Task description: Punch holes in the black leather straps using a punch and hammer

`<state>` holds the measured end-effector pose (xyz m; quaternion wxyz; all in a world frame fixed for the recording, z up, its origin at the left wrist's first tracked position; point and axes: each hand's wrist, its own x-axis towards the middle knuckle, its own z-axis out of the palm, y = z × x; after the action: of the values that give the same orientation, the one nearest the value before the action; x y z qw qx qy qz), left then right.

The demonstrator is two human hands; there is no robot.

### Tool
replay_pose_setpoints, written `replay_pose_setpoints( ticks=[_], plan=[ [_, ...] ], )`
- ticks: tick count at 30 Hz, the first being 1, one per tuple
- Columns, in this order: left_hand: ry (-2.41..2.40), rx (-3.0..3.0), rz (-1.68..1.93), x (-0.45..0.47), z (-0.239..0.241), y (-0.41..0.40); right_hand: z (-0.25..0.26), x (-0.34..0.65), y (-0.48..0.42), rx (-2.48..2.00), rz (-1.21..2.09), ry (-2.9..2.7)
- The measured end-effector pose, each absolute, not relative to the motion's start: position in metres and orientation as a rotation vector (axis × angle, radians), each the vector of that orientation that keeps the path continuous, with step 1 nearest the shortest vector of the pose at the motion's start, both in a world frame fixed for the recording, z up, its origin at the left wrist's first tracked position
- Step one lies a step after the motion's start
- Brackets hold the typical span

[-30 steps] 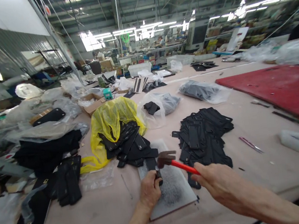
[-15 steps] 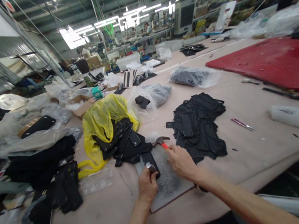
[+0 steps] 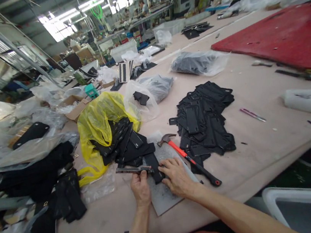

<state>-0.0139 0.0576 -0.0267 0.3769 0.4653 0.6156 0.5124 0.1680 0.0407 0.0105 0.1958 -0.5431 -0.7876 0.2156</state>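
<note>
Head view, metal tool (image 3: 132, 170), crosswise in left grip (image 3: 140, 190)

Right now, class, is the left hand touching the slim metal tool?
Touching. The head view shows the left hand gripping the slim metal tool with its fingers.

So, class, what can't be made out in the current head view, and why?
Strip: head view, partly covered by the right grip.
Tool in the left grip: head view, any markings too small.
Yellow bag: head view, deeper contents hidden by its plastic.
Tub: head view, cut off by the right edge.
Far people: head view, small and blurred, their work unclear.
</note>
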Motion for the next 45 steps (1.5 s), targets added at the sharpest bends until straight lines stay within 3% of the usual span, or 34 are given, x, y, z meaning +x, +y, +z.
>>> replay_pose_setpoints(
  ticks=[9, 17, 24, 29, 31, 34, 38, 40, 45],
  plan=[
    [1.689, 1.342, 1.27, -0.014, -0.026, 0.041, 0.027, 0.145, 0.052, -1.762, 0.519, -2.136],
    [1.815, 0.958, 1.427, -0.022, -0.037, 0.038, 0.035, 0.112, 0.059, -2.039, 0.454, -2.1],
    [1.756, 0.919, 1.513, -0.024, -0.03, 0.041, 0.027, 0.126, 0.048, -2.06, 0.847, -1.938],
    [1.786, 1.027, 1.471, -0.031, -0.034, 0.04, 0.039, 0.19, 0.022, -1.661, 1.446, -1.553],
    [1.807, 1.124, 1.451, -0.029, -0.036, 0.036, 0.052, 0.231, 0.022, -1.579, 1.504, -1.424],
    [1.831, 1.221, 1.429, -0.022, -0.036, 0.031, 0.067, 0.287, 0.044, -1.739, 1.204, -1.325],
    [1.754, 1.338, 1.449, -0.014, -0.037, 0.026, 0.066, 0.306, 0.086, -2.185, 0.329, -1.524],
    [1.728, 1.388, 1.457, -0.012, -0.039, 0.025, 0.061, 0.284, 0.1, -2.168, 0.043, -1.735],
    [1.745, 1.511, 1.437, -0.011, -0.043, 0.024, 0.053, 0.176, 0.116, -1.743, 0.242, -2.253]
  ],
)
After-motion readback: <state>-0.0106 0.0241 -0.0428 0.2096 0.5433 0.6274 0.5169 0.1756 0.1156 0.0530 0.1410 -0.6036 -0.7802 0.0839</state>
